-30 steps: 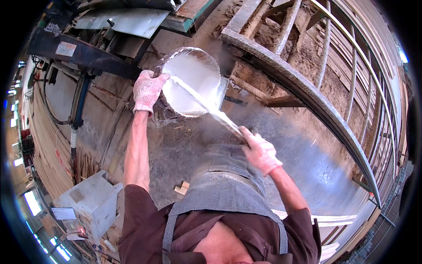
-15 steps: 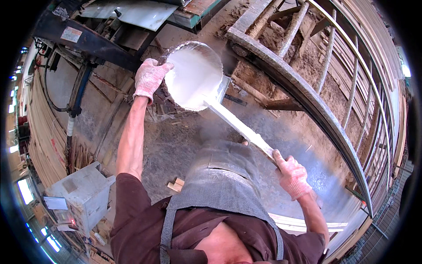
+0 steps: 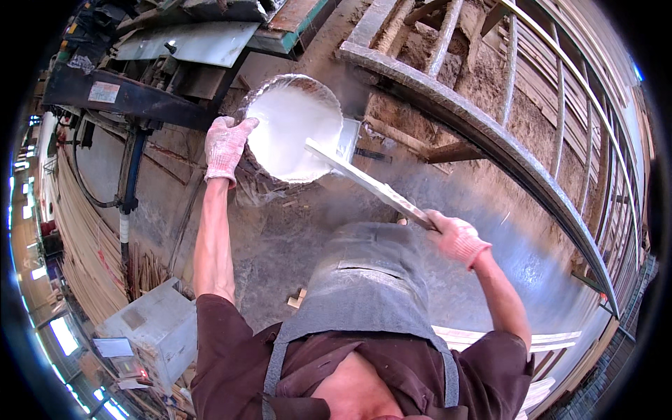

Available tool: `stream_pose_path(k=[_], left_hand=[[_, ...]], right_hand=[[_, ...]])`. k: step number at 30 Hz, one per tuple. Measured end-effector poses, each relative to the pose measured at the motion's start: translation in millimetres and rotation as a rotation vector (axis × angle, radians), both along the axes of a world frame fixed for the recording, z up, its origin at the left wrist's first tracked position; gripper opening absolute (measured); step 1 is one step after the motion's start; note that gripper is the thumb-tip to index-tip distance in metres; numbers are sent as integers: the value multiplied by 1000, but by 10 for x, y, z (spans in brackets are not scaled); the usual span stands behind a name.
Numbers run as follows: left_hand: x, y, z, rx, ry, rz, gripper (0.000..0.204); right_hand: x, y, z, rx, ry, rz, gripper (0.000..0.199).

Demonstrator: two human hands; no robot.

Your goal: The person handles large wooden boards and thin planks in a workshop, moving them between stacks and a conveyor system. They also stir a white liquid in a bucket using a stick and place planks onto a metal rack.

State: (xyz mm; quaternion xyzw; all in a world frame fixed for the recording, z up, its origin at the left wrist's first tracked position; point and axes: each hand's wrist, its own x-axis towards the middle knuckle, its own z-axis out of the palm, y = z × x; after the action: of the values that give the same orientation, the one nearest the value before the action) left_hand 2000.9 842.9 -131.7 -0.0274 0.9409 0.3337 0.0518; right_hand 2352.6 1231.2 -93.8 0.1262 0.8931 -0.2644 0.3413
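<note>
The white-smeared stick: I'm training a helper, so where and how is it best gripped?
Grip the stick probably at its lower-right end, from the right: it slants that way, looks slim, and the right hand holds there, clear of the bucket.

The left hand (image 3: 227, 149) at ten o'clock and the right hand (image 3: 458, 236) just past three made two, both gloved. There was one bucket (image 3: 325, 94) toward eleven o'clock and one stick (image 3: 371, 183) angled from its mouth toward four. Around six o'clock there were one apron (image 3: 364, 301), two straps (image 3: 274, 371) and two sleeves (image 3: 217, 343). One grey box (image 3: 168, 336) sat at eight o'clock, and one metal frame (image 3: 448, 94) ran from twelve to four. Boards (image 3: 77, 224) at nine o'clock were too many to count.
</note>
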Motion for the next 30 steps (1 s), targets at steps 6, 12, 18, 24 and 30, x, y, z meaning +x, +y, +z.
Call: stream_pose_path(k=[6,12,18,24,30], left_hand=[[-16,-96,-97,-34,77,-2,63],[38,50,110,12,1,-32,49],[-46,45,7,48,19,-14,54],[-90,-52,-123,38,11,13,59],[101,26,80,110,52,84,60]], right_hand=[[362,579,786,109,-129,-64,39],[-159,220,263,-118,92,-119,40],[-162,325,-139,-150,-63,-81,38],[774,842,476,37,-143,-125,30],[996,338,263,-255,-268,-611,25]])
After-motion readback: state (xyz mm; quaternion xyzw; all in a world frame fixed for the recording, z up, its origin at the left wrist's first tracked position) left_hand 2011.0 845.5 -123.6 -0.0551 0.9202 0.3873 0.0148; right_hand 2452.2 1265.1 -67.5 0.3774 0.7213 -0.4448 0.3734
